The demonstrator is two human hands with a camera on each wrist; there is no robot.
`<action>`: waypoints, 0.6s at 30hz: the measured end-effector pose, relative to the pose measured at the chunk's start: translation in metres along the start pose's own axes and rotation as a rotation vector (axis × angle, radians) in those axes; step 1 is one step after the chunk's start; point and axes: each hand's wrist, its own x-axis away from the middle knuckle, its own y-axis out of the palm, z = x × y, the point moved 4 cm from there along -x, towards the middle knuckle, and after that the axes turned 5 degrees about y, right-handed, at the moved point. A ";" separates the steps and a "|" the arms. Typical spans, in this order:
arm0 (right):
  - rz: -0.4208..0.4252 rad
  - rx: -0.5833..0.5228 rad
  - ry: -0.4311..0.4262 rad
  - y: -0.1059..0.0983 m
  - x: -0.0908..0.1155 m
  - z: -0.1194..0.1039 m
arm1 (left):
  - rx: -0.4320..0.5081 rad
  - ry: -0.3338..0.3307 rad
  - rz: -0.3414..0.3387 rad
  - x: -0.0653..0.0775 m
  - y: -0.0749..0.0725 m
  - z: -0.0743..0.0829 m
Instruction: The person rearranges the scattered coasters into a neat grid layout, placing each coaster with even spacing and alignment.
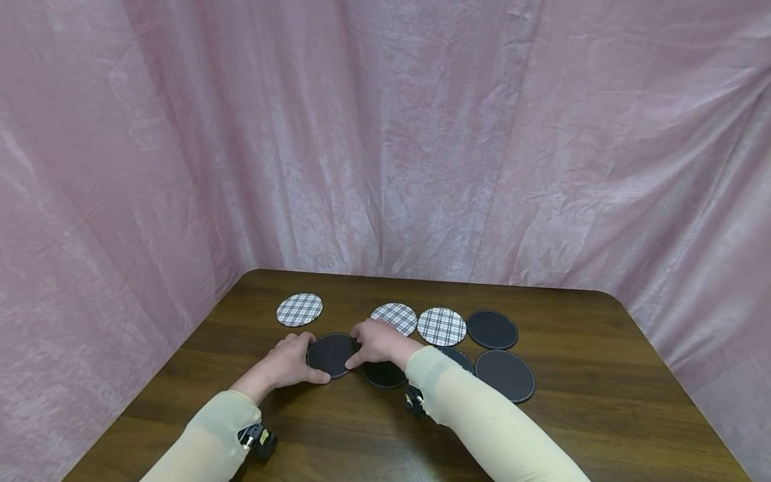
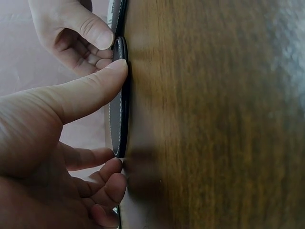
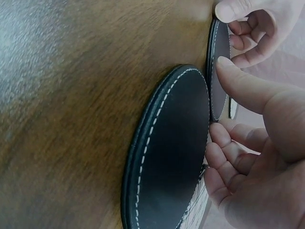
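Note:
Both hands are at a dark round coaster (image 1: pixel 332 355) with a stitched rim, lying on the wooden table. My left hand (image 1: pixel 288 361) holds its left side, thumb at the near edge and fingers at the far edge. On the opposite side my right hand (image 1: pixel 379 340) grips it between thumb and fingers. In the left wrist view the left thumb lies on the coaster's edge (image 2: pixel 125 95). Right beside it, partly under the right hand, lies another dark coaster (image 1: pixel 383 377), large in the right wrist view with white stitching (image 3: pixel 151 129).
A plaid coaster (image 1: pixel 299 310) lies apart at the back left. Two more plaid ones (image 1: pixel 397 314), (image 1: pixel 442 326) lie behind the right hand. Dark coasters (image 1: pixel 492 329), (image 1: pixel 504 376) sit farther right; another (image 1: pixel 456 356) is partly hidden by the sleeve. Pink curtains (image 1: pixel 385 134) hang behind the table (image 1: pixel 602 395).

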 end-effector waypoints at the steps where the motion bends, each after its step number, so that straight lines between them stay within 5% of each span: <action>1: 0.002 0.001 0.001 0.000 0.000 0.000 | 0.000 -0.001 0.000 0.000 0.000 0.000; 18: 0.005 0.025 0.017 0.002 -0.002 0.006 | -0.026 -0.019 -0.001 -0.001 0.001 0.007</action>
